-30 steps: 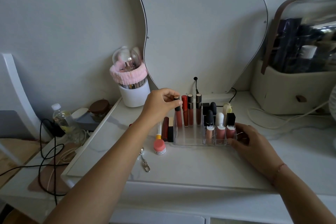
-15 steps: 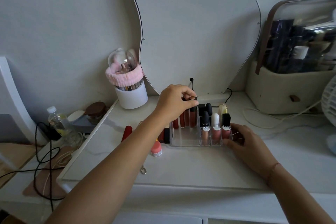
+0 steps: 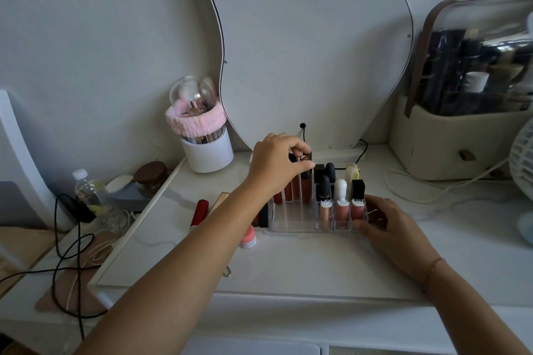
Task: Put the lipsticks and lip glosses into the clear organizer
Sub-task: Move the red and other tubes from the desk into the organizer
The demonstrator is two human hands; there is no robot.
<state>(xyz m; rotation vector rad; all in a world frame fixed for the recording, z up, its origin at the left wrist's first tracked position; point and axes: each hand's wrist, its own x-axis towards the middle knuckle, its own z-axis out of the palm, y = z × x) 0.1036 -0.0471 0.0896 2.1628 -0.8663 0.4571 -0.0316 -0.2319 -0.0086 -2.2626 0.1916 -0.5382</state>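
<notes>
The clear organizer [image 3: 291, 220] stands mid-table, holding several lip glosses and lipsticks upright. My left hand [image 3: 278, 166] hovers over its back left slots, fingers pinching the dark cap of a brown lip gloss [image 3: 305, 186] that stands in a slot. My right hand [image 3: 389, 225] rests against the organizer's right front corner, fingers curled on its wall. A red lipstick [image 3: 199, 213] and a beige tube [image 3: 220, 199] lie on the table left of my forearm. A pink-capped jar [image 3: 248, 238] and a black item [image 3: 264, 217] sit just left of the organizer.
A white brush holder [image 3: 208, 150] with a pink band stands back left, a wavy mirror [image 3: 305, 46] behind the organizer, a beige cosmetics case [image 3: 450, 138] back right, a white fan [image 3: 522, 164] at the right edge. Black cables [image 3: 69, 251] and a bottle [image 3: 89, 190] lie beyond the table's left edge.
My left hand shifted right along the back row, from the leftmost gloss to the brown gloss beside the black lipsticks. My right hand stayed at the organizer's right corner.
</notes>
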